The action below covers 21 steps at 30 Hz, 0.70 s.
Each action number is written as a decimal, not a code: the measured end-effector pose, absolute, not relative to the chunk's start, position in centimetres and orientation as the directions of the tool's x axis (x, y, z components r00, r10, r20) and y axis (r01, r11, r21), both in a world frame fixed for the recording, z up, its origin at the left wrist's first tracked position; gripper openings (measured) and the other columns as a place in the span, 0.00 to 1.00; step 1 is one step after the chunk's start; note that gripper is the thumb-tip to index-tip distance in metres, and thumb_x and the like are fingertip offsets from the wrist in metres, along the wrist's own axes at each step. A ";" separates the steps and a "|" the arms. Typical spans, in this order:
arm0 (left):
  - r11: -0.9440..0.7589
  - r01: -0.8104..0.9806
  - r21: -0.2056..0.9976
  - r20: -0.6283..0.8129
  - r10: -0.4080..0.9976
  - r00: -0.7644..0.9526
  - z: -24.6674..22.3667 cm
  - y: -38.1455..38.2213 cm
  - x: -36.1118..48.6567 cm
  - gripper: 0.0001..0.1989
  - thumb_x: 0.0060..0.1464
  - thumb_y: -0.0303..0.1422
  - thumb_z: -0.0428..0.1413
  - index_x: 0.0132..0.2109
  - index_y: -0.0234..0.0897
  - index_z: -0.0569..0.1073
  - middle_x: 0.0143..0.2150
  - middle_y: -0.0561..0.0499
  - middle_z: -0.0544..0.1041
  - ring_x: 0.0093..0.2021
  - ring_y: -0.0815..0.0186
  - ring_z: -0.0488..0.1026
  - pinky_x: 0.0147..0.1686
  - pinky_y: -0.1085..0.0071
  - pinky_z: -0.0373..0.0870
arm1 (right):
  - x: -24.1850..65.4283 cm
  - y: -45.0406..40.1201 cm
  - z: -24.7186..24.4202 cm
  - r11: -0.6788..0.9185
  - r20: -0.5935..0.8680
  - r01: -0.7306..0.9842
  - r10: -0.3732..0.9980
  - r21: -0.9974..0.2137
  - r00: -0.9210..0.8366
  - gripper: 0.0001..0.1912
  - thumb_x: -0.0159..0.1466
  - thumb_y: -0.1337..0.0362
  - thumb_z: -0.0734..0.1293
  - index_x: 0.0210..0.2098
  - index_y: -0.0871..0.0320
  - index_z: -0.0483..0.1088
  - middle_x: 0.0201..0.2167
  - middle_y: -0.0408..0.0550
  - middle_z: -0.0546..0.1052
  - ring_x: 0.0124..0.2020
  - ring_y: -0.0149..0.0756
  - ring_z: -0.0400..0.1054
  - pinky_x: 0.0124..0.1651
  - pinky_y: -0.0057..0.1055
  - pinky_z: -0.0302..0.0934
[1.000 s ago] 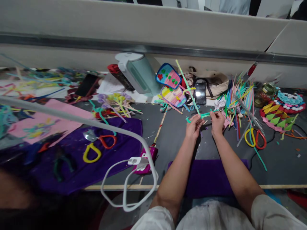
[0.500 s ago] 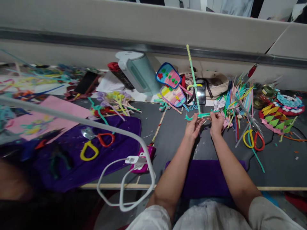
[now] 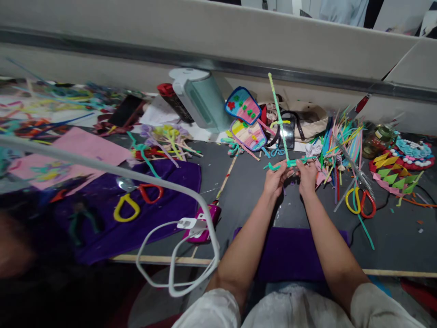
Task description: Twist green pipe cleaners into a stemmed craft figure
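Both my hands grip a pipe-cleaner figure [image 3: 282,134] above the grey table. Its long stem stands up, yellow at the tip and pale green below, with a short yellow crosspiece partway down and a turquoise crosspiece at the bottom. My left hand [image 3: 276,180] pinches the turquoise piece just left of the stem's foot. My right hand [image 3: 307,176] is closed on the same piece to the right of the stem. Behind it lie two felt pieces [image 3: 244,105] in bright colours and a dark phone-like object [image 3: 287,135]. A bundle of pipe cleaners [image 3: 343,141] lies right of my right hand.
Scissors [image 3: 360,201] lie on the right, other scissors [image 3: 136,202] on purple cloth [image 3: 177,182] at left. A white cable [image 3: 201,196] arches across the front left. A pale green jug [image 3: 201,100] stands at the back. Another person's blurred hand [image 3: 13,248] is at far left.
My hands stay on the pipe-cleaner figure; the right hand has shifted slightly closer to the stem. The whole view has shifted a little. The other person's hand has moved left.
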State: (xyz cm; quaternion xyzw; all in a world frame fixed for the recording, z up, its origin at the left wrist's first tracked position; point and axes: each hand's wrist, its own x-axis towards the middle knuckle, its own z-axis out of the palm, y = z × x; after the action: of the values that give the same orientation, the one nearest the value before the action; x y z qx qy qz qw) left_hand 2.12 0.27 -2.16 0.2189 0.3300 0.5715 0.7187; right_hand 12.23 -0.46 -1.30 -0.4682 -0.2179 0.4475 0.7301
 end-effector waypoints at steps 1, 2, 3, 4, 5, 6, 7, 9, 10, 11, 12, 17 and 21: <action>0.241 -0.669 0.703 -0.214 0.969 0.125 -2.2 0.2 2.2 0.19 0.41 0.34 0.72 0.41 0.31 0.79 0.31 0.49 0.81 0.31 0.68 0.79 0.35 0.72 0.79 | 12.1 -0.5 -1.3 0.125 -0.106 -0.448 0.884 -0.885 0.455 0.22 0.45 0.55 0.76 0.34 0.57 0.68 0.22 0.35 0.72 0.20 0.24 0.62 0.21 0.22 0.54; 0.230 -0.659 0.716 -0.203 0.972 0.118 -2.2 0.2 2.2 0.20 0.40 0.35 0.73 0.41 0.31 0.79 0.32 0.49 0.81 0.30 0.68 0.79 0.33 0.73 0.78 | 12.0 -0.5 -1.4 0.093 -0.111 -0.442 0.903 -0.892 0.415 0.20 0.45 0.54 0.76 0.32 0.58 0.69 0.20 0.35 0.72 0.18 0.23 0.60 0.20 0.23 0.53; 0.218 -0.648 0.730 -0.195 0.975 0.109 -2.2 0.2 2.1 0.21 0.40 0.36 0.73 0.41 0.31 0.79 0.32 0.49 0.81 0.30 0.68 0.79 0.31 0.74 0.78 | 11.9 -0.5 -1.4 0.074 -0.116 -0.436 0.912 -0.897 0.393 0.20 0.45 0.54 0.76 0.29 0.58 0.69 0.19 0.35 0.71 0.17 0.23 0.59 0.20 0.23 0.53; 0.208 -0.636 0.743 -0.191 0.977 0.096 -2.1 0.2 2.0 0.21 0.40 0.36 0.72 0.41 0.31 0.79 0.31 0.50 0.81 0.29 0.69 0.78 0.29 0.75 0.77 | 11.9 -0.5 -1.5 0.070 -0.119 -0.434 0.911 -0.898 0.394 0.19 0.45 0.54 0.77 0.28 0.58 0.69 0.17 0.35 0.71 0.17 0.23 0.59 0.20 0.23 0.53; 0.199 -0.625 0.755 -0.191 0.978 0.080 -2.1 0.3 1.9 0.21 0.41 0.37 0.72 0.41 0.31 0.79 0.31 0.50 0.80 0.28 0.70 0.77 0.28 0.76 0.77 | 11.9 -0.4 -1.5 0.078 -0.121 -0.437 0.904 -0.896 0.410 0.19 0.44 0.54 0.77 0.27 0.58 0.69 0.17 0.34 0.71 0.16 0.23 0.59 0.20 0.24 0.53; 0.192 -0.613 0.766 -0.195 0.979 0.063 -2.1 0.4 1.7 0.21 0.41 0.38 0.72 0.41 0.31 0.79 0.30 0.51 0.79 0.27 0.71 0.77 0.27 0.76 0.77 | 12.0 -0.3 -1.6 0.090 -0.126 -0.443 0.892 -0.892 0.434 0.20 0.44 0.54 0.77 0.27 0.58 0.69 0.17 0.34 0.70 0.17 0.23 0.59 0.21 0.24 0.54; 0.185 -0.602 0.777 -0.198 0.979 0.046 -2.1 0.5 1.6 0.20 0.42 0.38 0.71 0.41 0.31 0.79 0.29 0.52 0.79 0.26 0.71 0.76 0.27 0.76 0.77 | 12.2 -0.2 -1.7 0.099 -0.133 -0.449 0.880 -0.888 0.456 0.20 0.43 0.54 0.78 0.28 0.58 0.69 0.17 0.33 0.70 0.17 0.23 0.60 0.21 0.23 0.55; 0.179 -0.580 0.795 -0.206 0.978 0.020 -2.1 0.6 1.2 0.19 0.42 0.38 0.71 0.39 0.30 0.79 0.29 0.51 0.78 0.26 0.71 0.76 0.26 0.75 0.77 | 12.5 0.0 -1.8 0.099 -0.148 -0.450 0.865 -0.887 0.480 0.21 0.43 0.54 0.78 0.28 0.58 0.69 0.17 0.33 0.70 0.18 0.23 0.61 0.22 0.23 0.56; 0.182 -0.571 0.801 -0.211 0.977 0.016 -2.1 0.7 1.1 0.19 0.42 0.38 0.71 0.39 0.30 0.79 0.29 0.51 0.79 0.26 0.71 0.76 0.27 0.75 0.77 | 12.6 0.1 -1.9 0.096 -0.152 -0.448 0.861 -0.889 0.486 0.21 0.43 0.54 0.78 0.28 0.58 0.70 0.17 0.33 0.70 0.18 0.23 0.61 0.22 0.23 0.57; 0.189 -0.565 0.803 -0.215 0.976 0.020 -2.1 0.8 1.0 0.18 0.43 0.37 0.71 0.38 0.30 0.79 0.29 0.51 0.79 0.26 0.70 0.76 0.27 0.74 0.77 | 12.8 0.1 -2.0 0.096 -0.152 -0.446 0.859 -0.890 0.489 0.20 0.43 0.54 0.78 0.28 0.58 0.70 0.17 0.33 0.70 0.18 0.23 0.61 0.22 0.23 0.57; 0.197 -0.565 0.801 -0.220 0.975 0.029 -2.1 0.8 0.9 0.17 0.43 0.35 0.71 0.39 0.30 0.79 0.29 0.50 0.79 0.27 0.70 0.77 0.28 0.74 0.78 | 12.8 0.2 -2.0 0.098 -0.150 -0.445 0.859 -0.890 0.489 0.20 0.43 0.55 0.78 0.29 0.58 0.70 0.17 0.33 0.70 0.18 0.23 0.61 0.23 0.23 0.58; 0.241 -0.580 0.778 -0.245 0.967 0.074 -1.9 1.0 0.4 0.12 0.49 0.31 0.67 0.40 0.29 0.79 0.26 0.48 0.79 0.27 0.69 0.78 0.32 0.74 0.78 | 12.8 0.2 -1.8 0.081 -0.166 -0.458 0.865 -0.885 0.473 0.18 0.45 0.56 0.77 0.28 0.58 0.69 0.15 0.33 0.69 0.17 0.24 0.62 0.22 0.24 0.58; 0.260 -0.580 0.772 -0.262 0.962 0.082 -1.8 1.1 0.0 0.10 0.49 0.30 0.67 0.39 0.29 0.79 0.26 0.48 0.79 0.27 0.68 0.79 0.33 0.74 0.79 | 12.8 0.1 -1.3 0.043 -0.216 -0.523 0.879 -0.851 0.425 0.17 0.45 0.60 0.78 0.26 0.58 0.68 0.15 0.33 0.69 0.17 0.24 0.62 0.23 0.24 0.60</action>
State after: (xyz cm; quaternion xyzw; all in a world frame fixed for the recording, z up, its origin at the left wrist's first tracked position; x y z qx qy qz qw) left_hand 0.03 1.09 -1.76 0.2466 0.3868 0.5561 0.6931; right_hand 12.84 0.10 -1.32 -0.4752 -0.1877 0.5025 0.6975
